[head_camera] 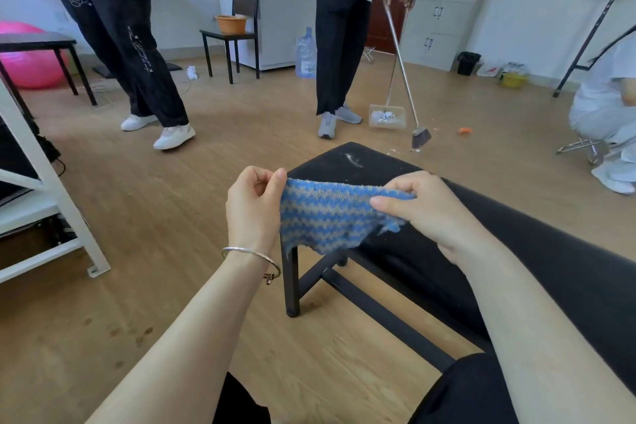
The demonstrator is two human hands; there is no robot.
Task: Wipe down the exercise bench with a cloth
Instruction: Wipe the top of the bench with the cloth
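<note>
A blue and grey zigzag cloth [327, 217] hangs stretched between both hands, held above the near end of a black padded exercise bench [537, 237]. My left hand [253, 206] pinches the cloth's upper left corner. My right hand [430, 206] grips its right edge. The bench runs from the centre toward the lower right on a black metal frame [292, 286]. A white smear of dust [352, 159] lies on the bench's far end. A silver bangle circles my left wrist.
Two people stand on the wooden floor ahead; one sweeps with a broom [420, 138] and dustpan [387, 116]. Another person crouches at the right [605, 113]. A white shelf frame [51, 203] stands at the left, a pink exercise ball [31, 62] and a black chair [230, 38] farther back.
</note>
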